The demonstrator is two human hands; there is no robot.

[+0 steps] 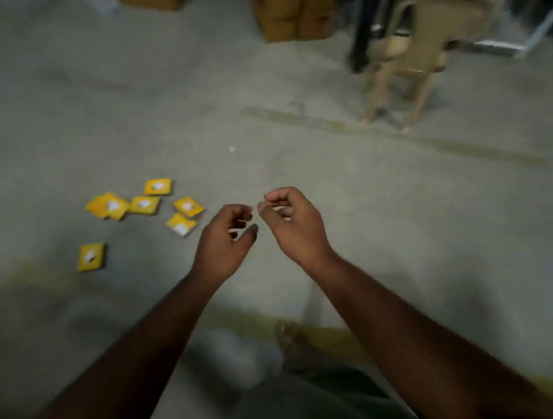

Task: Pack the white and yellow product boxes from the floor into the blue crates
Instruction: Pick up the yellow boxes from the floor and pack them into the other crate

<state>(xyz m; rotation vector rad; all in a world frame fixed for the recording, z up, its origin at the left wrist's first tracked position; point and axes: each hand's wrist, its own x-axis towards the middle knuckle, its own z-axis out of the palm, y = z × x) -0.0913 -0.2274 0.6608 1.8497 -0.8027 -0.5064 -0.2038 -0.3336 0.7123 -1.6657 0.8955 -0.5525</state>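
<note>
Yellow-and-white product boxes point(144, 205): six, scattered flat on the grey concrete floor point(36, 120), left of and beyond both hands, one point(91, 257) lying apart from the rest. None held yet, probably awaiting collection. Left hand point(224, 241) and right hand point(293, 223) raised side by side above the floor, fingers loosely curled, gripping nothing, fingertips nearly meeting. No blue crates anywhere in view. Beyond, to the right, a beige plastic chair point(436, 39); brown cartons point(292, 0) against the far edge. Whole scene smeared by motion; box print unreadable; bare foot point(295, 347) below barely discernible.
</note>
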